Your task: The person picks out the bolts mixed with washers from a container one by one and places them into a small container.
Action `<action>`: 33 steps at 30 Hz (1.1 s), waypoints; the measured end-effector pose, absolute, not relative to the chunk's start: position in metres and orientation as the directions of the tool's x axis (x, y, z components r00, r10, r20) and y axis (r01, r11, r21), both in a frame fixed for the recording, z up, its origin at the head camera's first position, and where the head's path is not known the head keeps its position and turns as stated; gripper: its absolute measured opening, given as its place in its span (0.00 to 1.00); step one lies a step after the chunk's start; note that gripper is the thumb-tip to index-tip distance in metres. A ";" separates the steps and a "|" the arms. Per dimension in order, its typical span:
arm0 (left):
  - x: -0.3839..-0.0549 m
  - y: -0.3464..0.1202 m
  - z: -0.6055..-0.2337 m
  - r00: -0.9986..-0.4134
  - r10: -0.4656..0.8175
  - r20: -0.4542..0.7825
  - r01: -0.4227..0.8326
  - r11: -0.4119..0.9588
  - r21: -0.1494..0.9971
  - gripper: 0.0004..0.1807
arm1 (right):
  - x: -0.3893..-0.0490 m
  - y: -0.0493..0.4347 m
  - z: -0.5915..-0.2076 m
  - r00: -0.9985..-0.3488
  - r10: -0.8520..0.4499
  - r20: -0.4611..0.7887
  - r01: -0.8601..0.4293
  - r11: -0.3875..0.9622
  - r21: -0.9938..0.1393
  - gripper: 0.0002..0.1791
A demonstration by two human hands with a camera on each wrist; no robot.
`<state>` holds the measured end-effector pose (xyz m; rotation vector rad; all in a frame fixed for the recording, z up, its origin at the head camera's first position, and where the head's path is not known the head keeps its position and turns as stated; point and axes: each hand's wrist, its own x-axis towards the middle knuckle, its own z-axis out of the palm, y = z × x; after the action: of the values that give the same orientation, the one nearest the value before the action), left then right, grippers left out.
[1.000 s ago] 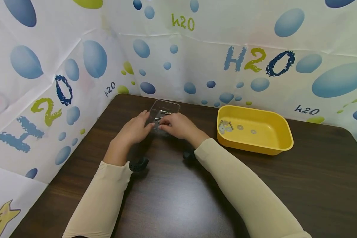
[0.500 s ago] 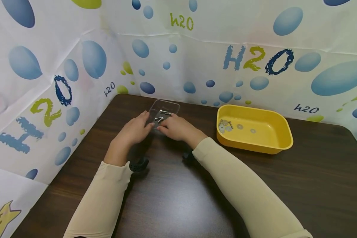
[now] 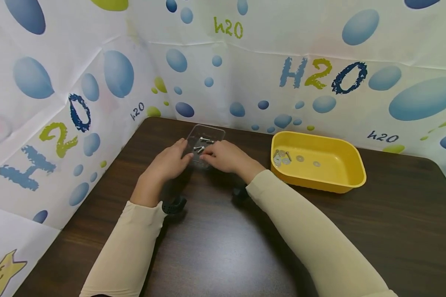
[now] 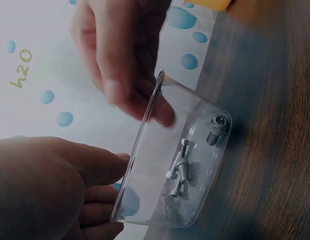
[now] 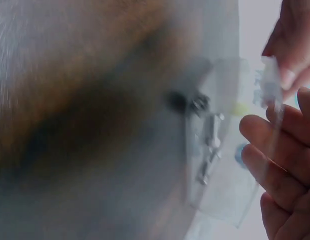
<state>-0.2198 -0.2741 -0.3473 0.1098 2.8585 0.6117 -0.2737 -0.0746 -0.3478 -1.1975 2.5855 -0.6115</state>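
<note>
A clear plastic box (image 3: pixel 208 129) stands near the far table edge in the head view. Several metal socket-head bolts (image 3: pixel 199 149) lie in it; in the left wrist view one larger bolt (image 4: pixel 217 128) is apart from a small cluster (image 4: pixel 180 170). My left hand (image 3: pixel 168 162) holds the box at its left side, the thumb against the rim. My right hand (image 3: pixel 224 156) is at the box's right side, its fingertips over the rim and inside. The right wrist view shows these fingers (image 5: pixel 280 150) loosely bent, with nothing visible between them.
To the right on the dark wooden table (image 3: pixel 215 247) is a yellow tray (image 3: pixel 330 183). Flat washers (image 3: pixel 300 159) and a few bolts (image 3: pixel 288 156) lie in it. A white patterned sheet (image 3: pixel 245 78) hangs behind and along the left side.
My right hand reached over the bolts half a second ago, then drew back slightly toward the box's right front. The left hand and the box stayed put.
</note>
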 end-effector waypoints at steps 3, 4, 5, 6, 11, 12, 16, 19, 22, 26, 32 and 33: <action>-0.219 -0.273 -0.347 -0.975 0.113 -0.192 0.023 0.907 0.420 0.37 | -0.276 -0.063 -0.339 -0.672 -0.740 -0.017 -0.646 0.597 -0.475 0.17; -0.219 -0.273 -0.347 -0.976 0.111 -0.186 0.023 0.906 0.422 0.37 | -0.278 -0.058 -0.336 -0.683 -0.730 -0.013 -0.637 0.605 -0.477 0.17; -0.219 -0.272 -0.347 -0.978 0.111 -0.178 0.026 0.905 0.424 0.37 | -0.279 -0.053 -0.332 -0.696 -0.718 -0.012 -0.626 0.615 -0.479 0.17; -0.220 -0.271 -0.347 -0.979 0.118 -0.165 0.037 0.903 0.427 0.37 | -0.281 -0.047 -0.329 -0.709 -0.705 -0.011 -0.614 0.625 -0.481 0.17; -0.220 -0.261 -0.344 -0.986 0.156 -0.058 0.111 0.877 0.467 0.35 | -0.290 -0.014 -0.310 -0.766 -0.642 -0.011 -0.553 0.667 -0.499 0.17; -0.220 -0.257 -0.342 -0.985 0.166 -0.041 0.126 0.868 0.480 0.35 | -0.291 -0.008 -0.306 -0.774 -0.634 -0.007 -0.547 0.673 -0.499 0.17; -0.217 -0.241 -0.336 -0.979 0.202 -0.022 0.161 0.837 0.523 0.35 | -0.298 0.018 -0.291 -0.799 -0.601 0.006 -0.524 0.691 -0.498 0.17; -0.215 -0.227 -0.332 -0.970 0.240 -0.025 0.189 0.820 0.540 0.35 | -0.304 0.035 -0.283 -0.816 -0.578 0.005 -0.506 0.711 -0.488 0.16; -0.213 -0.211 -0.328 -0.957 0.290 -0.009 0.238 0.801 0.549 0.35 | -0.311 0.049 -0.281 -0.825 -0.565 -0.003 -0.495 0.726 -0.477 0.15; -0.212 -0.186 -0.327 -0.937 0.349 -0.001 0.291 0.781 0.552 0.35 | -0.321 0.064 -0.285 -0.841 -0.541 -0.019 -0.473 0.751 -0.461 0.14; -0.213 -0.143 -0.326 -0.900 0.435 -0.018 0.359 0.766 0.533 0.34 | -0.331 0.088 -0.295 -0.876 -0.476 -0.070 -0.403 0.806 -0.434 0.16; -0.214 -0.136 -0.325 -0.894 0.448 -0.018 0.370 0.760 0.533 0.34 | -0.332 0.092 -0.296 -0.881 -0.466 -0.080 -0.392 0.814 -0.429 0.16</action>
<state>-0.2135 -0.1360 -0.3251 0.6570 2.8102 0.8057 -0.3325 0.0919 -0.2964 -0.6718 2.8176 -0.6072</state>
